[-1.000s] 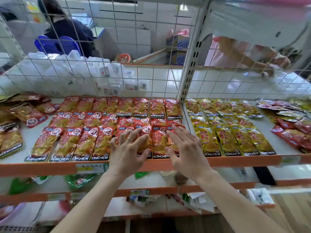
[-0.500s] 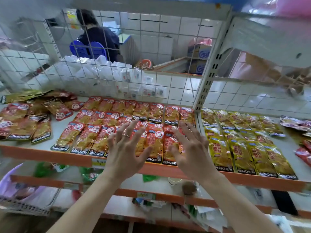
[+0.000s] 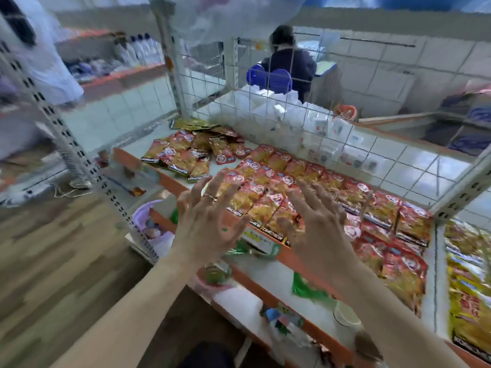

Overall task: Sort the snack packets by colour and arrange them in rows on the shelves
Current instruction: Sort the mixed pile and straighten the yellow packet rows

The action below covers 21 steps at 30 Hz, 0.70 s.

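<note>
- The fingers [image 3: 221, 183] of the left hand [image 3: 204, 229] were straight and spread wide, holding nothing; a ring [image 3: 208, 197] sat on one of them.
- The fingers [image 3: 305, 195] of the right hand [image 3: 321, 232] were splayed the same way and also empty.
- Both hands were held palm down at the front of the shelf [image 3: 159, 174], with the fingertips over the nearest row of red snack packets [image 3: 292, 166]. The blur hid whether they touched.
- The red snack packets lay flat in rows, side by side and partly overlapping. Their long axes ran from the orange front edge toward the wire mesh [image 3: 292, 120] at the back, and their black-banded ends pointed at the front edge.
- The front row lay directly under and just beyond the fingertips, and the farther rows lay past them toward the mesh.
- A loose heap of red packets [image 3: 191, 152] lay at the shelf's left end, pointing various ways, well apart from the left fingers.
- Yellow snack packets [image 3: 467, 288] lay in the next bay, to the right of the right hand, lengthwise like the red ones.
- Green packets [image 3: 305, 288] lay on the lower shelf [image 3: 265, 272] beneath the hands.
</note>
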{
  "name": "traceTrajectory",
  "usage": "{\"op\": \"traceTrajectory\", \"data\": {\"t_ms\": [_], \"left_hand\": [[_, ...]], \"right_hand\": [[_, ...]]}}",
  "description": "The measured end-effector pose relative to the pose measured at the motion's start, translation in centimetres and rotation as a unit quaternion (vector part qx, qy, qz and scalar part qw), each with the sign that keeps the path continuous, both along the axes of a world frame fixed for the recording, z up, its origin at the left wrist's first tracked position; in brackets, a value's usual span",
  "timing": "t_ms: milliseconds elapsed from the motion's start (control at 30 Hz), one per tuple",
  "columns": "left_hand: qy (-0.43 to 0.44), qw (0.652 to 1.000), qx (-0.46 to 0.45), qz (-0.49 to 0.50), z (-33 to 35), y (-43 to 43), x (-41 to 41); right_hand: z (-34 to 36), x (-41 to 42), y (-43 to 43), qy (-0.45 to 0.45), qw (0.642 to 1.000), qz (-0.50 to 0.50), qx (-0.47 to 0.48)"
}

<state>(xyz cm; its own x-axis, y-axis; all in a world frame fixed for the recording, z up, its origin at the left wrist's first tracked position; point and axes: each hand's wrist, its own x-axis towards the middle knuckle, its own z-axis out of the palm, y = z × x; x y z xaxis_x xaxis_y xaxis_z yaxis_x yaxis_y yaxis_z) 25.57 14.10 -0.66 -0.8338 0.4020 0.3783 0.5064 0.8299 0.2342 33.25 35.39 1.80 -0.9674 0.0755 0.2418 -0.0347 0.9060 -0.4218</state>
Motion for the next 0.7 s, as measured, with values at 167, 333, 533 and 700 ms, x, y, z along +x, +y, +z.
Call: {"op": "traceTrajectory", "data": {"t_ms": [167, 333, 533, 700], "left_hand": [[-0.021, 1.0, 0.013, 0.016, -0.2, -3.0, -2.2], [-0.037, 0.999, 0.011, 0.01, -1.2, -6.1, -6.4], [-0.035, 0.999, 0.023, -0.007, -1.4, -12.1, -12.7], [-0.055, 0.998, 0.025, -0.015, -2.0, -16.7, -17.8]], "right_hand": [[0.0, -3.1, -2.8, -0.007, 0.999, 0.032, -0.007], [-0.8, -7.5, -6.3, 0.004, 0.999, 0.034, 0.001], [-1.1, -13.3, -13.1, -0.004, 1.0, 0.004, -0.001], [-1.3, -17.8, -18.0, -0.02, 1.0, -0.007, 0.0]]}}
